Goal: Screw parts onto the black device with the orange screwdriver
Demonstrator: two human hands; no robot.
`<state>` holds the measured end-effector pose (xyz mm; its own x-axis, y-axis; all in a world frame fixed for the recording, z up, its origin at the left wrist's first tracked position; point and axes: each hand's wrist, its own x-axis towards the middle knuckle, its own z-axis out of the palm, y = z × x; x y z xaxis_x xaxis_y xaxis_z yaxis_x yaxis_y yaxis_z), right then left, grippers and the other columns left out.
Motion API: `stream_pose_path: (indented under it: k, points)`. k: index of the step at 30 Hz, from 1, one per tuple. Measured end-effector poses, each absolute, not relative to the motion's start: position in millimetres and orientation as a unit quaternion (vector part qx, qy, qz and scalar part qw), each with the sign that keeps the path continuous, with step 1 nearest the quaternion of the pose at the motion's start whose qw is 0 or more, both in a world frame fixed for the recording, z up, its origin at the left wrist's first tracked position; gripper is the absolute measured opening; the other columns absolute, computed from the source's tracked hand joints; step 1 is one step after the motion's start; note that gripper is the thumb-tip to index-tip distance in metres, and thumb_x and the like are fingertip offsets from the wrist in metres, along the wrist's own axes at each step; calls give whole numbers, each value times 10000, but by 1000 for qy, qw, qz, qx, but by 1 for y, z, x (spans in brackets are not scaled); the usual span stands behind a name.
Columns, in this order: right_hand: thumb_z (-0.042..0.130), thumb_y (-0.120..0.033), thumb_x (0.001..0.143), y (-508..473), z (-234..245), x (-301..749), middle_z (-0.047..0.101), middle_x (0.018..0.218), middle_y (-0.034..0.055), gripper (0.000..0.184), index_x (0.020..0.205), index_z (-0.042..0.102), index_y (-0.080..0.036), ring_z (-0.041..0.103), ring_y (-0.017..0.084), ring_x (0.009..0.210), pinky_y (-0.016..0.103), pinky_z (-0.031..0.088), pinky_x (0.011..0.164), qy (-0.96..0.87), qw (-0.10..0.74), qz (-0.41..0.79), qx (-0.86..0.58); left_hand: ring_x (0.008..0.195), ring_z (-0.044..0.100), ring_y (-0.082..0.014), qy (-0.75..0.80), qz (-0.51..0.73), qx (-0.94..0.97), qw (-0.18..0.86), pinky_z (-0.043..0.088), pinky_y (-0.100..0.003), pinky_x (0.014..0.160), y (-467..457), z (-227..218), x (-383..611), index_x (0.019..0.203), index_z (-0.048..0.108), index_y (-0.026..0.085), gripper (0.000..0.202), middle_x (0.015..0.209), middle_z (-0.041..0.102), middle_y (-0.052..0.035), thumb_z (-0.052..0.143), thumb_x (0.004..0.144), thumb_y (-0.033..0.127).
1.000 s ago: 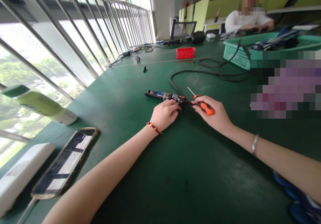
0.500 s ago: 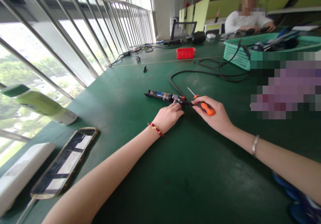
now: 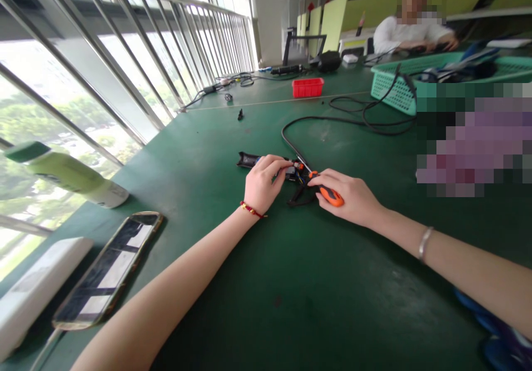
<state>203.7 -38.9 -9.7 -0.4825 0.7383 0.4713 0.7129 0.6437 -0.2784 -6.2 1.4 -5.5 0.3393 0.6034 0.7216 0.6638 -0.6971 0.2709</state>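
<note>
A long black device (image 3: 248, 160) with exposed coloured wiring lies on the green table (image 3: 291, 282), with a black cable (image 3: 332, 120) running from it. My left hand (image 3: 261, 183) is closed over its middle, fingers gripping the body. My right hand (image 3: 353, 196) is wrapped round an orange-handled screwdriver (image 3: 330, 195), whose shaft points at the wiring end of the device. A black piece sticks out below the device between my two hands.
A phone (image 3: 108, 268), a white box (image 3: 35, 285) and a green-capped bottle (image 3: 66, 173) lie at the left by the window rail. A red bin (image 3: 307, 87) and a green basket (image 3: 394, 86) stand farther back. Another person (image 3: 409, 30) sits at the far end.
My left hand has moved up onto the device and gripped it. The device has shifted nearer, and the screwdriver has turned so that its tip now meets the wiring end.
</note>
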Motion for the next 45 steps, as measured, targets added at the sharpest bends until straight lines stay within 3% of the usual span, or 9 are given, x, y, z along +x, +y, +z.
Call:
stream_pose_path:
  k: [7, 45]
  points:
    - [528, -220, 777, -36, -12, 204, 604, 1001, 57, 254, 1023, 594, -218, 605, 180, 802, 296, 505, 681, -866, 274, 6, -418, 891, 559, -152, -392, -368, -842, 53, 432, -294, 809, 7, -8, 0, 903, 655, 207, 168, 904, 663, -26, 493, 877, 244]
    - [506, -203, 799, -39, -9, 200, 580, 982, 60, 232, 1016, 584, -213, 594, 179, 843, 284, 496, 704, -871, 264, -17, -414, 839, 543, -157, -384, -338, -852, 111, 420, -294, 744, 6, -5, -1, 831, 667, 212, 133, 848, 670, -1, 541, 851, 249]
